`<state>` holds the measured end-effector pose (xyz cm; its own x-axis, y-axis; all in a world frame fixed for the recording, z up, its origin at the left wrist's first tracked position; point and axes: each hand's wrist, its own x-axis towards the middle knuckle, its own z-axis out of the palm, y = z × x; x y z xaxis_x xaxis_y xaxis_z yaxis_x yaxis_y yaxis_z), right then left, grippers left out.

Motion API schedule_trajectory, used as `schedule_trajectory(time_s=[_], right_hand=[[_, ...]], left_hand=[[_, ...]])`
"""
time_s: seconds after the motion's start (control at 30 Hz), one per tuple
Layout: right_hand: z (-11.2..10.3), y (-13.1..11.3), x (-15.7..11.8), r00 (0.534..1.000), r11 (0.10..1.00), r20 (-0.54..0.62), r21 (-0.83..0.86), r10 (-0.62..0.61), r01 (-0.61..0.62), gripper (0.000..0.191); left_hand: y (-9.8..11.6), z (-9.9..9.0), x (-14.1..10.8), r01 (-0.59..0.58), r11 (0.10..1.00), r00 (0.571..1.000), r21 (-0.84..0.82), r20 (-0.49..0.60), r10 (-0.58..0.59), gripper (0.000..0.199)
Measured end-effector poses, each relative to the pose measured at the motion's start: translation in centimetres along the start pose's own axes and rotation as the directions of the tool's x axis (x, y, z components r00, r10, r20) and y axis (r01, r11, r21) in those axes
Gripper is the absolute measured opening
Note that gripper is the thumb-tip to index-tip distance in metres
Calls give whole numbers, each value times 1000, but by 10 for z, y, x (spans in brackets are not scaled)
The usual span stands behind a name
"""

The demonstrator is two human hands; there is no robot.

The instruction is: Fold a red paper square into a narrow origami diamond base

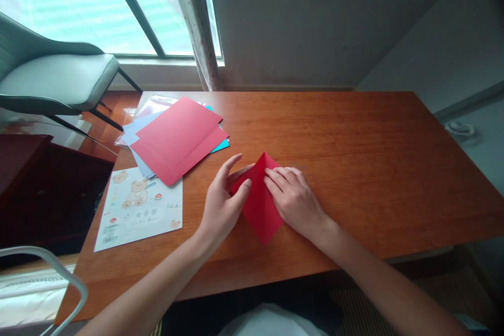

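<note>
A folded sheet of red origami paper [262,215] lies on the table in front of me, shaped like a diamond with a crease down its middle. My left hand [226,199] is at its left corner, thumb over the paper's edge and the index finger raised apart. The other left fingers are partly hidden behind the paper. On the right side, my right hand [294,197] presses its bent fingers onto the paper near the upper crease. The right thumb is hidden from view.
A stack of red sheets [181,136] lies at the back left of the wooden table [366,168], over blue and pale sheets. A printed bear cover sheet [144,210] lies nearer me. A chair [59,79] stands beyond the left edge, by the window.
</note>
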<state>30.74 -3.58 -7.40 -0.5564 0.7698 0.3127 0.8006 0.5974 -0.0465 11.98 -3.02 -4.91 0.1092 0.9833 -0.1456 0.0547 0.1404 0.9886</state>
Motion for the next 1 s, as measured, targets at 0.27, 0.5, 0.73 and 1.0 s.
schedule_trajectory(time_s=[0.27,0.5,0.73,1.0], right_hand=[[0,-2,-3,1000,1000,-3,20,-16,16,32],[-1,-9,-2,1000,1000,12,-14,-28,28,30],[1,-1,-6,1000,998,-22,70,8,-6,35],[0,4,6,998,996,27,65,56,-57,35]], left_hand=[[-4,-3,2,-71,970,997,233,48,62,41],[-16,-4,-2,-400,672,915,624,232,329,51],[-23,-4,-5,-497,344,862,797,408,300,76],[-22,2,-7,-559,188,820,807,506,267,70]])
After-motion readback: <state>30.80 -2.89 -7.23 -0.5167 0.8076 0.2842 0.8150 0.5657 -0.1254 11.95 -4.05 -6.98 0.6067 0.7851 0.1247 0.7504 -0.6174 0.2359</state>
